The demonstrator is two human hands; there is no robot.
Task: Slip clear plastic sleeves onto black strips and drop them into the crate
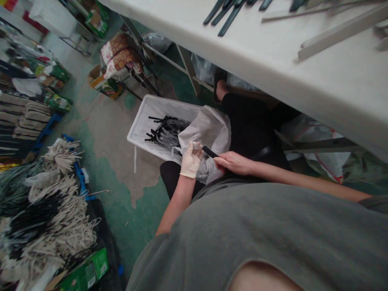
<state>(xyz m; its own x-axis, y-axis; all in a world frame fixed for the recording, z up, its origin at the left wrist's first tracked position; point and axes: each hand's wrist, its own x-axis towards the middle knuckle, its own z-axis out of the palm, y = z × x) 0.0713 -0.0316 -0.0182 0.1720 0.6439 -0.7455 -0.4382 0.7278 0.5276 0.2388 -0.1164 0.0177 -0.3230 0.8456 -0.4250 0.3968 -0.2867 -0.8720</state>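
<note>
My left hand (pixel 191 161), in a pale glove, is raised above my lap with its fingers curled near the end of a black strip (pixel 209 152); a small whitish thing shows at its fingertips, too small to name. The bare right hand (pixel 232 162) grips the other end of the black strip. Beneath and beyond both hands lies a pale cloth (pixel 209 125), draped over the right part of a white plastic bin (pixel 138 125). Inside that bin rests a bundle of black and grey strips (pixel 169 131).
A white table (pixel 273 52) with black and beige strips crosses the upper right. A stool with a patterned cushion (pixel 123 52) stands beyond the bin. Bundles of beige and dark cords (pixel 60 218) lie at the lower left.
</note>
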